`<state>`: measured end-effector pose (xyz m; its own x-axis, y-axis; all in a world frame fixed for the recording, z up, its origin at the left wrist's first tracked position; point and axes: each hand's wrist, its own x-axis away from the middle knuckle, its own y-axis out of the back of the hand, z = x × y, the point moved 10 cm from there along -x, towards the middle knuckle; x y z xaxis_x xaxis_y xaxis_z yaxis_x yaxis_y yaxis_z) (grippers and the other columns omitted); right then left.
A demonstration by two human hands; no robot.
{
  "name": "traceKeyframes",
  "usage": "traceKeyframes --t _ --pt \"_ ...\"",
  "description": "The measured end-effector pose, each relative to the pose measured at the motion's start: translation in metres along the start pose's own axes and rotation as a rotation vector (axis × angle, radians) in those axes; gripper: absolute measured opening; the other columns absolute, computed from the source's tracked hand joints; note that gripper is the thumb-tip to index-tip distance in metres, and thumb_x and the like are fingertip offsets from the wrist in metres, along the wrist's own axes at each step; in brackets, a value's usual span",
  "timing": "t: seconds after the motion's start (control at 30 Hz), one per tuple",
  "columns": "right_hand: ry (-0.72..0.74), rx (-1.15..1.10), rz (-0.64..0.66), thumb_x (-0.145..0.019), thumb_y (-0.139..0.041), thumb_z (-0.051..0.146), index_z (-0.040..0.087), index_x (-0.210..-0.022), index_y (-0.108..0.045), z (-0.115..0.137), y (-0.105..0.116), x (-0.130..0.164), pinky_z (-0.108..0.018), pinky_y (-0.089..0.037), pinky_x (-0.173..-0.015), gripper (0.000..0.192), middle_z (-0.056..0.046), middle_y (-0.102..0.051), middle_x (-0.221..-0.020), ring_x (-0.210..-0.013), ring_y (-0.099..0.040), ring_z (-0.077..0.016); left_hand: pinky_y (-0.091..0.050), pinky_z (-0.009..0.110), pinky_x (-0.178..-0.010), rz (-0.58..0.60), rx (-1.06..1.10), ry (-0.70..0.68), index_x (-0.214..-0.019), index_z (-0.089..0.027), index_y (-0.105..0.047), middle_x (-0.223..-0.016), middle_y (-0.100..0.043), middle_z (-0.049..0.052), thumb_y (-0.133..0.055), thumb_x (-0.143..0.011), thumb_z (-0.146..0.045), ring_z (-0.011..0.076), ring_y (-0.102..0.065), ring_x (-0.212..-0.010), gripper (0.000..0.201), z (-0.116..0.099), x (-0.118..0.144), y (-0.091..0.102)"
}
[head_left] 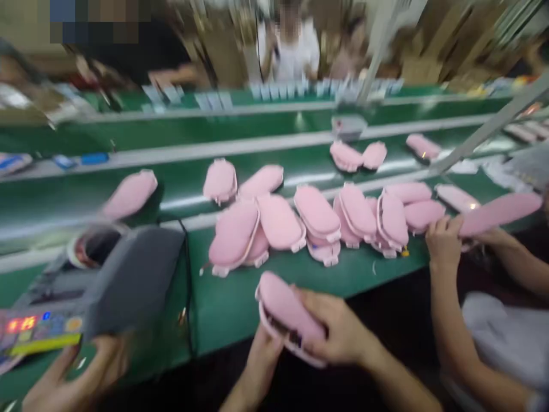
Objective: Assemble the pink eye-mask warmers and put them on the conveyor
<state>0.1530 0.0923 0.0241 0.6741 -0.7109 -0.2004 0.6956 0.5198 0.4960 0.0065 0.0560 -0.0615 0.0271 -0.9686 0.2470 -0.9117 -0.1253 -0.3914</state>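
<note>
Both my hands hold one pink oval pouch (285, 312) just off the near edge of the green bench (223, 309). My left hand (262, 356) supports it from below, while my right hand (341, 335) grips its right end from above. The pouch's dark side opening faces me. A heap of several similar pink pouches (317, 220) lies on the bench just beyond my hands. The picture is blurred by motion.
A grey machine (124, 280) with lit buttons stands at the left, and another person's hand (68, 383) is below it. At the right, a co-worker's hands (444, 240) hold a pink pouch (500, 212). More pouches ride the green conveyor (180, 186). People stand behind the line.
</note>
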Motion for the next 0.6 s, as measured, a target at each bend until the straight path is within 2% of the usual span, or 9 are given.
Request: traceKeyframes --t 0.1,0.2,0.27,0.37,0.6 --pt "0.016 -0.16 -0.071 -0.107 -0.063 0.062 0.016 -0.164 -0.057 -0.006 0.008 0.005 -0.041 -0.059 -0.119 0.073 -0.019 -0.069 -0.156 -0.14 -0.073 -0.0291 -0.059 0.059 -0.115 -0.073 0.078 0.033 -0.145 -0.021 -0.066 -0.142 -0.076 0.019 -0.094 -0.075 -0.072 0.0447 -0.072 -0.134 0.091 0.012 0.022 0.012" --pt "0.008 -0.209 -0.112 -0.112 -0.06 0.058 0.019 -0.16 -0.062 -0.009 0.016 0.006 -0.035 -0.064 -0.112 0.062 -0.016 -0.074 -0.15 -0.132 -0.078 -0.0249 -0.062 0.054 -0.11 -0.121 0.063 0.007 -0.138 -0.016 -0.07 -0.134 -0.08 0.02 -0.095 -0.073 -0.071 0.0424 -0.077 -0.126 0.089 0.006 0.024 0.019" --pt "0.001 -0.197 -0.107 -0.112 -0.061 0.056 0.019 -0.159 -0.063 -0.008 0.017 0.005 -0.034 -0.064 -0.11 0.06 -0.016 -0.074 -0.149 -0.131 -0.078 -0.0244 -0.063 0.052 -0.107 -0.131 0.054 -0.014 -0.134 -0.015 -0.073 -0.128 -0.082 0.02 -0.095 -0.072 -0.073 0.0409 -0.079 -0.119 0.088 0.0 0.021 0.019" --pt "-0.003 -0.181 -0.095 -0.11 -0.063 0.056 0.019 -0.158 -0.064 -0.005 0.017 0.003 -0.035 -0.064 -0.111 0.061 -0.016 -0.074 -0.15 -0.132 -0.078 -0.0249 -0.065 0.051 -0.102 -0.124 0.068 -0.038 -0.139 -0.017 -0.072 -0.123 -0.083 0.019 -0.095 -0.073 -0.072 0.0397 -0.081 -0.113 0.089 -0.008 0.018 0.015" --pt "-0.019 -0.159 -0.074 -0.109 -0.064 0.058 0.018 -0.157 -0.065 -0.005 0.014 0.002 -0.034 -0.065 -0.109 0.062 -0.015 -0.075 -0.149 -0.131 -0.079 -0.0243 -0.069 0.049 -0.095 -0.096 0.124 -0.076 -0.148 -0.024 -0.066 -0.129 -0.083 0.016 -0.095 -0.078 -0.067 0.0371 -0.084 -0.108 0.087 -0.019 0.016 0.006"
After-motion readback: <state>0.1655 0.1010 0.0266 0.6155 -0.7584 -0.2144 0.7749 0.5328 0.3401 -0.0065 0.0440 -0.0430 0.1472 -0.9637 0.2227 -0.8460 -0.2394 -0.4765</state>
